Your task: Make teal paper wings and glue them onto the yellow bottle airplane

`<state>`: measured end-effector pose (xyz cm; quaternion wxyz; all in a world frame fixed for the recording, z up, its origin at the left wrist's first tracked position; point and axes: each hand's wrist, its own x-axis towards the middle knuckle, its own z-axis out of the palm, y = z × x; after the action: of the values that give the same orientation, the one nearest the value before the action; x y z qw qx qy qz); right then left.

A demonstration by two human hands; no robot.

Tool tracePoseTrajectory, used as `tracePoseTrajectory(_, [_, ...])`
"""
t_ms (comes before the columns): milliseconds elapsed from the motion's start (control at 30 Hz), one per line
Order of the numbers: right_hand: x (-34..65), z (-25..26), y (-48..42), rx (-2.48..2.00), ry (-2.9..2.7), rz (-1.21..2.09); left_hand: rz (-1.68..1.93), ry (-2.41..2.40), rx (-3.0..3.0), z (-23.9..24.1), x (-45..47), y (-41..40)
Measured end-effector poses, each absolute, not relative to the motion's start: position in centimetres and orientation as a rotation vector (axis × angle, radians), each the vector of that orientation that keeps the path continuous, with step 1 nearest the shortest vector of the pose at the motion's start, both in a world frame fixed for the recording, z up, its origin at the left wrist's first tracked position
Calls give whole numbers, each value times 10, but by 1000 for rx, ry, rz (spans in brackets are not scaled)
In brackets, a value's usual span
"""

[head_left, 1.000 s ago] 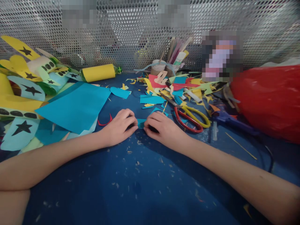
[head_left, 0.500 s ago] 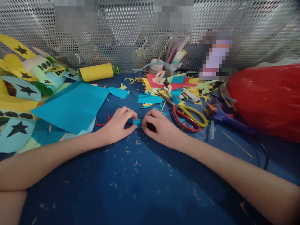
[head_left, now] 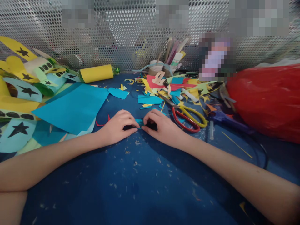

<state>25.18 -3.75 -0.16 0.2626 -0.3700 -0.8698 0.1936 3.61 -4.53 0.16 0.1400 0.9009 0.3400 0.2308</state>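
My left hand (head_left: 118, 126) and my right hand (head_left: 161, 127) rest side by side on the dark blue table (head_left: 140, 184). Both pinch a small blue paper piece (head_left: 140, 122) that shows only as a sliver between the fingertips. The fingers of each hand are curled and pressed together on it. Most of the piece is hidden under the fingers.
A large blue paper sheet (head_left: 75, 106) lies to the left. Scissors with red and yellow handles (head_left: 187, 117) lie just right of my right hand. Coloured paper scraps (head_left: 173, 86), a yellow roll (head_left: 96, 73), star cut-outs (head_left: 21, 128), a red bag (head_left: 267, 100) and a perforated metal wall (head_left: 131, 34) surround them.
Both hands stayed nearly in place. The fingers closed tighter on the blue piece, so less of it shows now than half a second ago.
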Motion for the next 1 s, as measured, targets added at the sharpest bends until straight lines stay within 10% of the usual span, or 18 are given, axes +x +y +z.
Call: tracePoseTrajectory(1000, [249, -5, -41, -1019, -2342, 418, 714, 955, 2771, 1, 38, -49])
